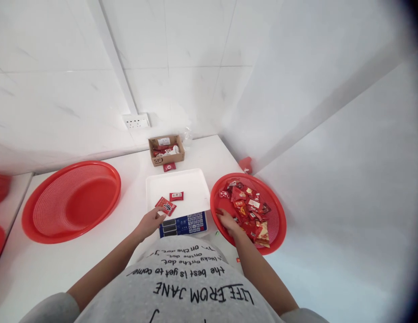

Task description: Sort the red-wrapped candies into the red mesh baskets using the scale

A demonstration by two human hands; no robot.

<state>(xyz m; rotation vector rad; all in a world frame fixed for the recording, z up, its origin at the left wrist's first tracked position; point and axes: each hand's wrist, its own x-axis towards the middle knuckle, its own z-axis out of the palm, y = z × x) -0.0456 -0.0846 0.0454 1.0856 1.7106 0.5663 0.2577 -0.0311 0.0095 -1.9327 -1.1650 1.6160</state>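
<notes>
My left hand (pixel 151 224) pinches the lower left edge of a flat red packet (pixel 166 206) with dark lettering, over the front left part of a white scale tray (pixel 191 181). A smaller red packet (pixel 176 196) with a white label lies on the tray beside it. My right hand (pixel 227 220) reaches inside a red mesh basket (pixel 279 224), at its left side. Its fingers are curled, and what they hold is too small to name. Many red and gold snack packets (pixel 254 204) fill the basket's middle.
The scale's blue keypad panel (pixel 183 224) faces me. Behind the tray stands a small cardboard box (pixel 168 159) of red packets, with one red packet (pixel 169 167) before it. A large red basket (pixel 70 202) sits left. A wall socket (pixel 136 120) is behind.
</notes>
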